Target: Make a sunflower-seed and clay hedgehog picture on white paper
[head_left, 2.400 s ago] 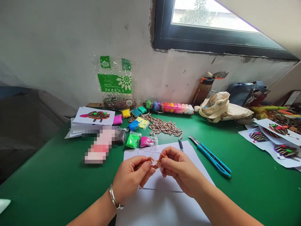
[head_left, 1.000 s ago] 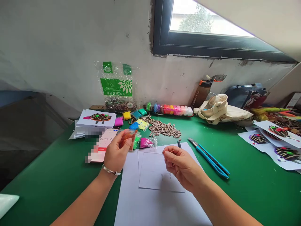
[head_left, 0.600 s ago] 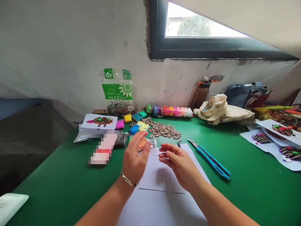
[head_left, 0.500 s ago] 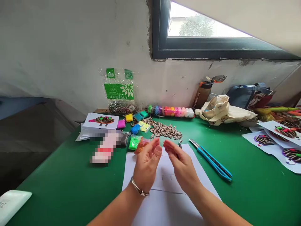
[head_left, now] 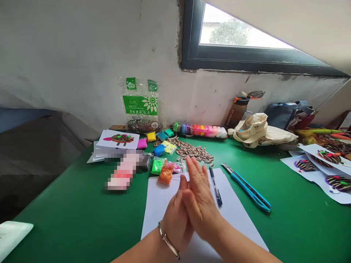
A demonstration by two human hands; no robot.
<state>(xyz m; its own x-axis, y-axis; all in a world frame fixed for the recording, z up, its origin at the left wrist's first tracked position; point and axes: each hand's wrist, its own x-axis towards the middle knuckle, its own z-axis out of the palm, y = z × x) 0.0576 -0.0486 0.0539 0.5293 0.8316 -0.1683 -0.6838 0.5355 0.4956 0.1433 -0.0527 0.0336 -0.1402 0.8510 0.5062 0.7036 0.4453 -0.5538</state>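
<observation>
Head view, hands (head_left: 196, 206) together (orange clay packet (head_left: 166, 174) down)

Glossy metal bangle (head_left: 168, 241), matt white paper (head_left: 159, 204)

The only view is taken from a camera worn on the person's head, and it is angled forward and down over a green worktable (head_left: 274, 226). The left hand (head_left: 175, 226) and the right hand (head_left: 200, 208) are seen close up near the bottom edge of the frame. The table's far side is seen farther off, and a plastered wall (head_left: 82, 62) and a window (head_left: 236, 36) are taken in across the upper half.
</observation>
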